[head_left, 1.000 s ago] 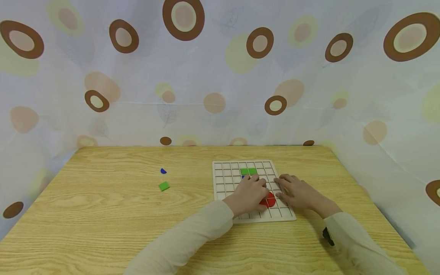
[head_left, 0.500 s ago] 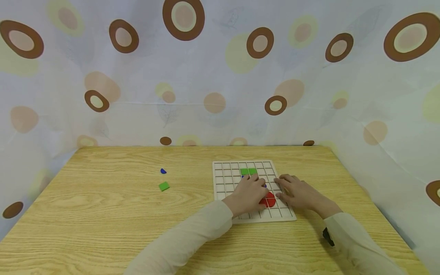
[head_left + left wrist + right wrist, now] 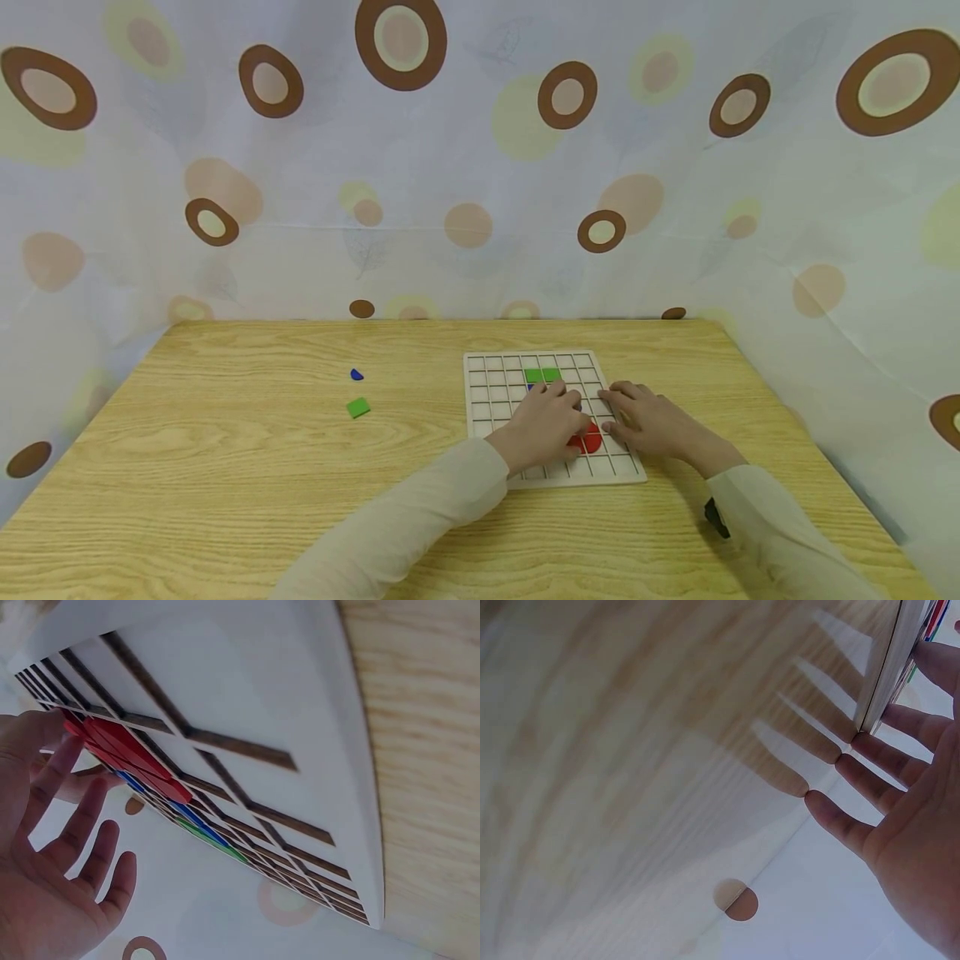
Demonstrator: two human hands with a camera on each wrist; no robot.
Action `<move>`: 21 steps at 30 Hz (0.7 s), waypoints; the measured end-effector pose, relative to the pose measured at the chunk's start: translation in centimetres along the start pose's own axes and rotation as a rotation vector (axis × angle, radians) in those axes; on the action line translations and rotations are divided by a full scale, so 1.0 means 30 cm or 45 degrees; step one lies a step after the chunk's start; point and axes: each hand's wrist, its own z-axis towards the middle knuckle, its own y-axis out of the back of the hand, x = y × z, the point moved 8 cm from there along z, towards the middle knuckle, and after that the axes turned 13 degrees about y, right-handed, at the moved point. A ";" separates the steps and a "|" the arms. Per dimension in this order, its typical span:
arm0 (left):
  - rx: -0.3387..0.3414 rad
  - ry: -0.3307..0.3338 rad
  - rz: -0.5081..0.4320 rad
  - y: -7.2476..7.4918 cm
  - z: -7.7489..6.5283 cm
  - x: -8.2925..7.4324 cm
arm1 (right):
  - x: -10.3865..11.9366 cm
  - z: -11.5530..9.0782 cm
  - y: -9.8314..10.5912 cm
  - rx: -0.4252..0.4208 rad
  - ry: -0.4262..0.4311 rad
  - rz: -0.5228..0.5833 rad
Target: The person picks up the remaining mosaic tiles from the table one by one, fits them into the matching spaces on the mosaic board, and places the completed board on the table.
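My left hand (image 3: pixel 540 425) reaches over a white gridded board (image 3: pixel 487 412). Its thumb and index finger pinch at a flat red piece (image 3: pixel 124 750) set in the grid, while the other fingers are spread loosely. The red pieces (image 3: pixel 592 439) form a rounded shape, partly covered by the fingers. Beyond them lie blue pieces (image 3: pixel 196 820), mostly hidden from the head view by the hand, then green pieces (image 3: pixel 542 375). My right hand (image 3: pixel 656 421) rests at the board's right edge with relaxed fingers. In the right wrist view, its fingertips (image 3: pixel 862 739) touch the table and board side.
Left of the board, a small blue half-circle (image 3: pixel 356 375) and a green square (image 3: pixel 358 407) lie loose on the wooden table (image 3: pixel 225 467). A patterned curtain (image 3: pixel 465 150) encloses the back and sides. Something black (image 3: pixel 716 517) shows under the right sleeve.
The left index finger shifts slightly over the red pieces, toward the board's near right. The right hand, the board and the loose pieces stay put.
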 end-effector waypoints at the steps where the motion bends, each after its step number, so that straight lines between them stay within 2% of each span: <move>1: 0.001 0.001 -0.003 -0.001 0.000 0.000 | 0.000 0.000 0.000 0.001 0.000 0.000; 12: 0.002 0.005 -0.038 -0.004 0.002 0.005 | -0.001 0.000 -0.001 -0.009 0.005 -0.005; 21: -0.001 0.002 -0.014 -0.007 0.004 0.004 | -0.001 0.001 -0.002 -0.005 0.004 -0.007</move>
